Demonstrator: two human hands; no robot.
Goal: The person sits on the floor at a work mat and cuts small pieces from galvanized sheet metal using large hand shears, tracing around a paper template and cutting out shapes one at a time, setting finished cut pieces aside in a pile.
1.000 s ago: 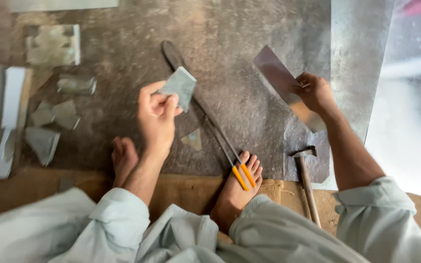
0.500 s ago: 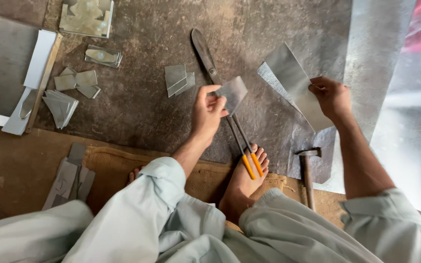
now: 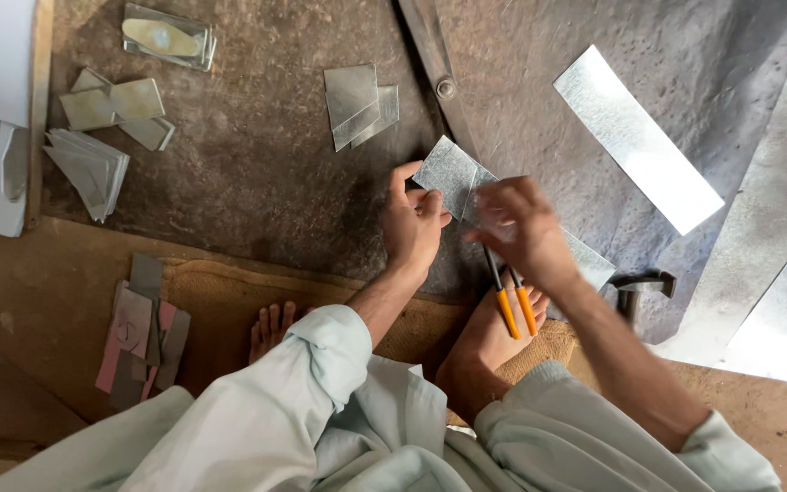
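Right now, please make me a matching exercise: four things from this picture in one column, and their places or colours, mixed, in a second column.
Things:
1. long metal strip
2. shear handles
3. small metal piece
4. hammer

Descriptions:
A. orange, by the right foot
B. held in the left hand
C. lying flat at upper right
D. beside the right forearm, at the mat's edge

Pairs: 1-C, 2-A, 3-B, 4-D

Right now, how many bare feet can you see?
2. The left foot rests on the burlap mat beside the pale sleeve; the right foot lies beside the shears' orange handles, partly behind the right forearm.
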